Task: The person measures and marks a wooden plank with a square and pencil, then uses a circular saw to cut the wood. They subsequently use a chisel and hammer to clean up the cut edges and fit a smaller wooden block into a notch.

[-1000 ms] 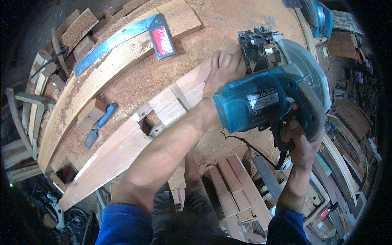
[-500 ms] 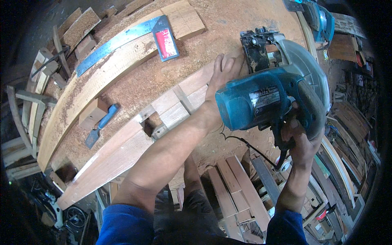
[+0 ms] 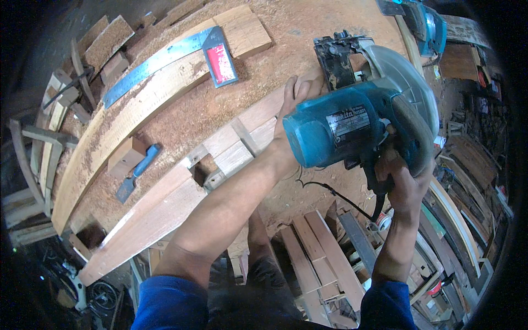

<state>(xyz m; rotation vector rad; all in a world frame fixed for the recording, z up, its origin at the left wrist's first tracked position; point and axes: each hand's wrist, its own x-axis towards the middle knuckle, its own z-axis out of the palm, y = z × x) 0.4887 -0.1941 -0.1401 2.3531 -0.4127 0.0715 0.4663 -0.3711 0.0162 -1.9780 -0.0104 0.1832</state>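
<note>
One teal circular saw with a grey curved guard [image 3: 322, 132] is clasped in our right hand [image 3: 398, 171], just right of our left hand [image 3: 297, 96], which rests on a long pinkish-brown notched timber [image 3: 151, 212]; whether it grips, we cannot tell. We judge this a saw-handling step, the next move calling for steady control. Far left lies a red-handled steel square [image 3: 220, 61].

A woodworking workshop, shown by sawdust [image 3: 190, 113], stacked planks [image 3: 336, 253] and 1 circular saw [image 3: 324, 132].
</note>
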